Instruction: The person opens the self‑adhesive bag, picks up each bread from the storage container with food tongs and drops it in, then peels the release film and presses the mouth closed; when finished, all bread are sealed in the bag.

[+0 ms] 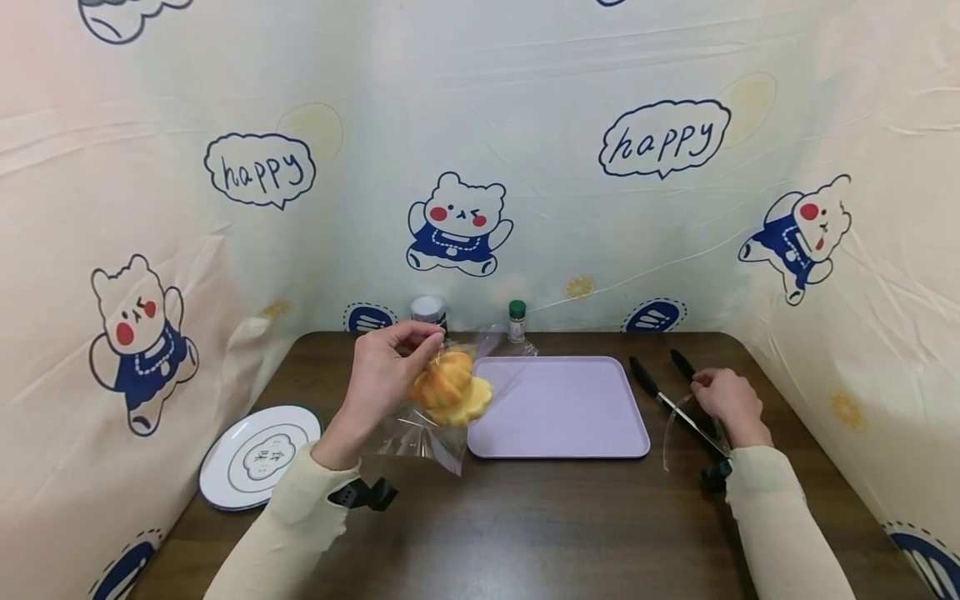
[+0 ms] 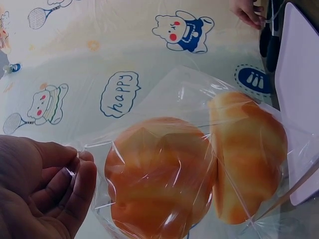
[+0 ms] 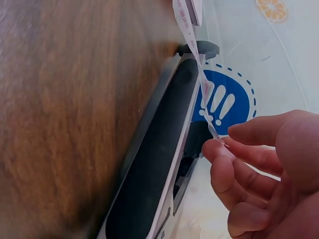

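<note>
My left hand (image 1: pixel 378 375) pinches the edge of a clear plastic bag (image 1: pixel 423 442) and holds it up between the plate and the tray. Two golden, ridged bread rolls (image 2: pixel 159 174) are inside; the left wrist view has them side by side, one seen edge-on. Over at the right, my right hand (image 1: pixel 731 406) pinches the end of a narrow, see-through printed strip (image 3: pixel 187 30) between thumb and fingertips. Below that hand lie metal tongs (image 1: pixel 647 379) with black ends, and the hand partly hides them in the head view.
A lilac tray (image 1: pixel 558 408) lies mid-table. At the left is a white plate (image 1: pixel 225 479) with a dark rim. A lidded jar (image 1: pixel 427 308) and a green-capped bottle (image 1: pixel 517 323) stand at the back edge, against a printed cloth (image 1: pixel 555 225).
</note>
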The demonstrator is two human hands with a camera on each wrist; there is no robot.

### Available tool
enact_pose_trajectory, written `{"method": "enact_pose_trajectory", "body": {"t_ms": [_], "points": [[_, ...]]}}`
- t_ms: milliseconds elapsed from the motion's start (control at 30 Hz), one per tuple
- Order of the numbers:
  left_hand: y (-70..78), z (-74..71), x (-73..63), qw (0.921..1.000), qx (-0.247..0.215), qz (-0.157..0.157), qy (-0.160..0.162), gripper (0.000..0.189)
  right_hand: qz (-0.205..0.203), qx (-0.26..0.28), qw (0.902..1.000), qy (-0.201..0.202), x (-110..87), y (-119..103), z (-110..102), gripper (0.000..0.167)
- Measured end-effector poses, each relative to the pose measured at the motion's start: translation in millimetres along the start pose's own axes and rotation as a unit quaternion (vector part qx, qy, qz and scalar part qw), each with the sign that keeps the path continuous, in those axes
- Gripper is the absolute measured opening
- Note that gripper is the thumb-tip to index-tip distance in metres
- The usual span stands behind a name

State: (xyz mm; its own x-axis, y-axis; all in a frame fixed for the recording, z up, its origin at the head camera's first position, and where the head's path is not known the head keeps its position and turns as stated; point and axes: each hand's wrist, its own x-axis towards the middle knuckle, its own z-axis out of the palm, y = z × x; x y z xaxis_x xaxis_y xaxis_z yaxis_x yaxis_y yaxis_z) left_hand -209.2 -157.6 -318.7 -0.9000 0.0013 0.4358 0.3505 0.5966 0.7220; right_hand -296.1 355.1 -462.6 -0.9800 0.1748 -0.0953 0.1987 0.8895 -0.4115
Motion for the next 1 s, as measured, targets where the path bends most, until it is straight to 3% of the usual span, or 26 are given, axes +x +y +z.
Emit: {"method": "enact_pose_trajectory", "body": {"t_ms": [533,767,1000], "points": [[3.2,-0.3,-0.7,0.9997,-0.011,-0.018,-0.015,0.018,0.012,0.025,0.9989,0.039,-4.0,1,-7,0.037],[5.4,0.3,-1.2,0.9994,-0.003,-0.029,-0.018,0.018,-0.022,0.022,0.996,0.084,-8.7,-12,-10,0.038],[6.4,0.3,-1.4,0.9994,-0.009,-0.03,-0.018,0.02,-0.04,0.023,0.994,0.099,-14.9,-29,-15,0.037]]}}
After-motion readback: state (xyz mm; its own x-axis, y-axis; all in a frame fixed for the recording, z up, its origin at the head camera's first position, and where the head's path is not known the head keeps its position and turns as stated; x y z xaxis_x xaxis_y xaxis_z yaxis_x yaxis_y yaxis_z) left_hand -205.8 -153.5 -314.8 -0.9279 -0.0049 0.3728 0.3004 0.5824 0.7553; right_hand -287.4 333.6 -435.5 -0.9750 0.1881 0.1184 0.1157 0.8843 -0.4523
